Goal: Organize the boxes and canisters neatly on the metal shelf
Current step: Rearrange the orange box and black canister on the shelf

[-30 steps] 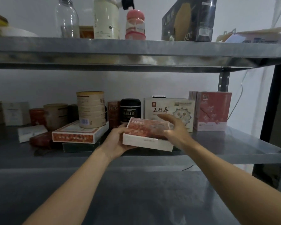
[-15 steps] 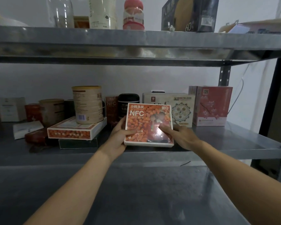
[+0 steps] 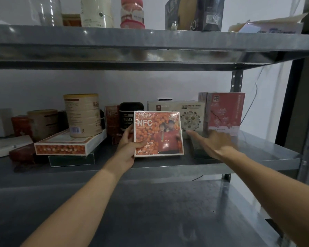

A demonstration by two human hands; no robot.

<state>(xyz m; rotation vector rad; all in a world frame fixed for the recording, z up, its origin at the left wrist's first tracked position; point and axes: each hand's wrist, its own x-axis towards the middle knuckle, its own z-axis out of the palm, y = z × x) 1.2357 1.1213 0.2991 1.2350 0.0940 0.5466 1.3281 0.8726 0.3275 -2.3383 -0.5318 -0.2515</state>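
Observation:
An orange NFC box (image 3: 158, 133) stands upright on the middle metal shelf (image 3: 248, 157), its printed face toward me. My left hand (image 3: 128, 142) grips its left edge. My right hand (image 3: 211, 143) is off the box to its right, fingers spread, hovering over a dark flat box (image 3: 199, 151) lying on the shelf. Behind stand a white box (image 3: 192, 114), a pink floral box (image 3: 225, 113), a black canister (image 3: 130, 115) and another NFC box (image 3: 111, 120). To the left a tall beige canister (image 3: 82, 114) sits on a flat orange box (image 3: 68, 145).
Further left are a brown canister (image 3: 42, 123), a red tin (image 3: 21, 124), white boxes (image 3: 0, 122) and a dark red pouch (image 3: 21, 154). The upper shelf (image 3: 150, 43) carries bottles and a dark box (image 3: 193, 13). A lower shelf (image 3: 150, 220) lies below.
The NFC box went from lying tilted in both hands to standing upright on the shelf. My right hand let go and moved right; my left hand still holds the box.

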